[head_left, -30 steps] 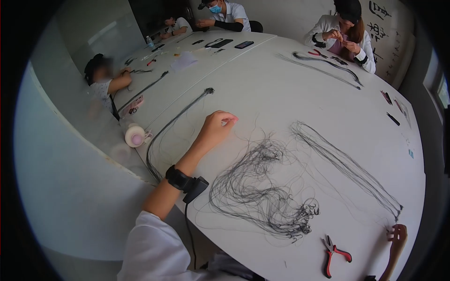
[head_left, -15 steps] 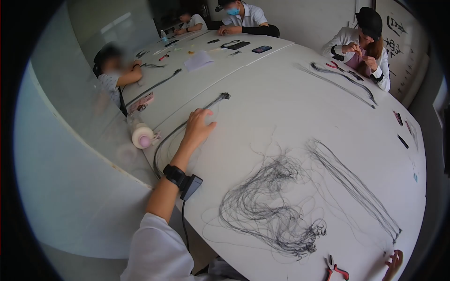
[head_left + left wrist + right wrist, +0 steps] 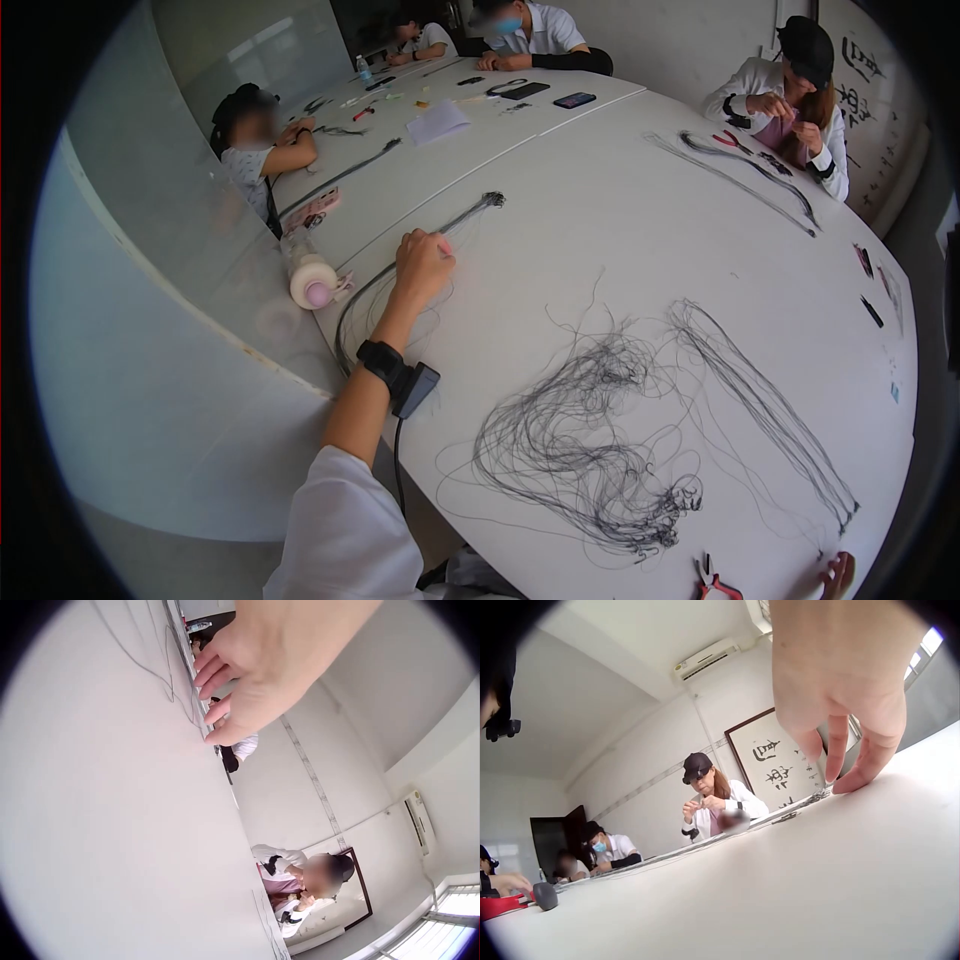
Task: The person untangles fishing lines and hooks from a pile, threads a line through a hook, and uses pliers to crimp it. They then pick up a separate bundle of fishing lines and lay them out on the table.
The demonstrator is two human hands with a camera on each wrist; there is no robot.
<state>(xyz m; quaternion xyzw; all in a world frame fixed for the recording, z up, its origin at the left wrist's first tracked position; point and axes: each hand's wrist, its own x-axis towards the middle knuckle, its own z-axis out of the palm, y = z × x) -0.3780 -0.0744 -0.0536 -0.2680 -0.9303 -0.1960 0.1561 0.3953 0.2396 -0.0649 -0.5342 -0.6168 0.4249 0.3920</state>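
My left hand (image 3: 424, 268) is over a long dark bundle of strands (image 3: 465, 212) on the left part of the table. In the left wrist view its fingers (image 3: 217, 679) are loosely bent, with a gap to the thumb and thin loose strands beside them. My right hand (image 3: 838, 575) is low at the table's right edge, by the knotted end of a straighter bundle of strands (image 3: 775, 415). In the right wrist view its fingers (image 3: 866, 761) point down, fingertips right at the tabletop. A tangled mass of thin dark strands (image 3: 570, 450) lies between the hands.
Red-handled pliers (image 3: 712, 580) lie at the front edge near my right hand. A bottle with a pink-centred cap (image 3: 315, 285) stands at the left edge. Across the white table (image 3: 560, 220), several people work among strands, phones (image 3: 575, 100) and a paper sheet (image 3: 437, 122).
My left hand has moved left, from bare table to over the long bundle, its fingers drawing closer together. The right hand has stayed near the bundle's end. The head view has shifted.
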